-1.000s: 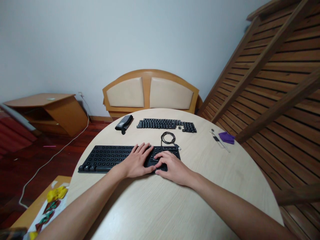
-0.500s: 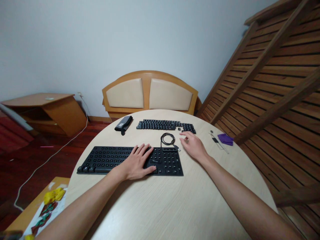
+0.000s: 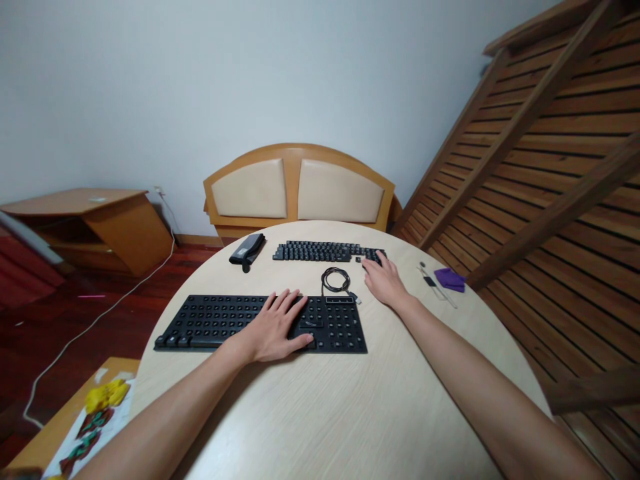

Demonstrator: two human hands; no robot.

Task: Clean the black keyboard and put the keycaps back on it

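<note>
Two bare hands are busy over a round table (image 3: 320, 413). The left hand (image 3: 274, 331) lies open, palm down with its fingers spread, on the black keyboard (image 3: 345, 330), as if to keep it from sliding. The right hand (image 3: 384, 279) is up by the black key caps (image 3: 317, 251), with its fingers a bit bent over the right end of them; I can't tell if it has hold of one. I think the step in hand is getting one cap from that bunch. A pick there calls for a soft pinch with finger and thumb, so that the caps next to it don't get bumped. The keyboard sits flat on the table in front of the person, and most of its little key spots are bare. Its long way goes from left to right, and its short way goes from near to far. The long space bar (image 3: 204, 341) is on the near edge, so the keyboard faces the person. Its number end is on the right, and the curled cable (image 3: 336, 269) comes out of the far edge. The key caps lie past it in rows that go left to right too.
</note>
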